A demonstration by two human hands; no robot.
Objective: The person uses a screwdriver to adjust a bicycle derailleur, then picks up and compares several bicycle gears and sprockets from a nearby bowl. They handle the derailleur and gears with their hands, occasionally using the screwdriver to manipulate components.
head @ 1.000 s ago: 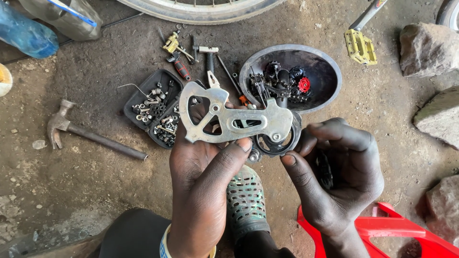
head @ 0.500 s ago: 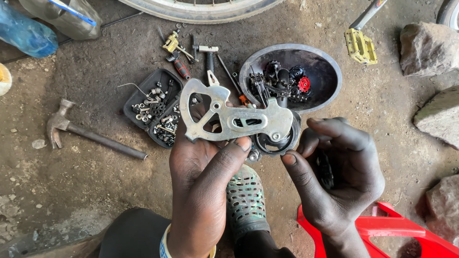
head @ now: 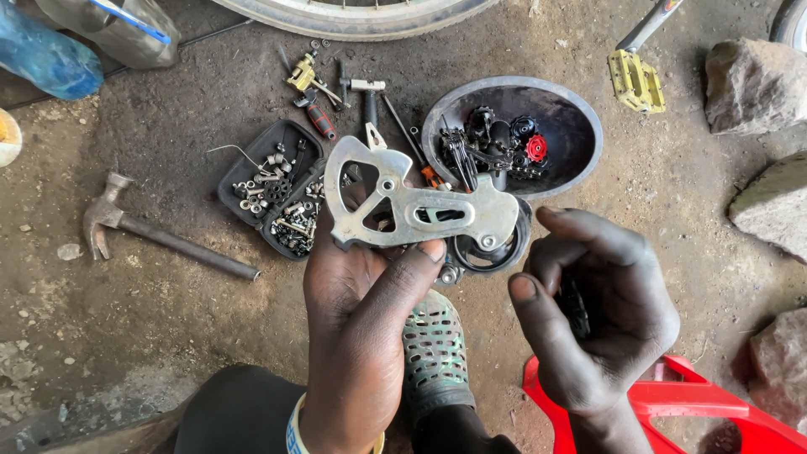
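Observation:
My left hand point(head: 357, 311) grips a flat silver metal cage plate point(head: 420, 210) of a bicycle derailleur, thumb pressed on its lower edge. A black pulley wheel point(head: 496, 248) sits behind the plate's right end. My right hand point(head: 597, 311) hovers just right of it, fingers curled around a small dark toothed part point(head: 576, 307) that is mostly hidden in the palm. Both hands are above the dirt floor.
A black bowl point(head: 580, 126) holds dark parts and a red one. A black tray point(head: 269, 189) holds screws and nuts. A hammer point(head: 160, 235), small tools point(head: 336, 92), a yellow pedal point(head: 636, 80), rocks point(head: 756, 71), a wheel rim point(head: 353, 17), a red plastic object point(head: 714, 412) and my sandalled foot point(head: 435, 349) surround them.
My right hand has drawn slightly away to the right from the plate and pulley. The left hand keeps the plate nearly still.

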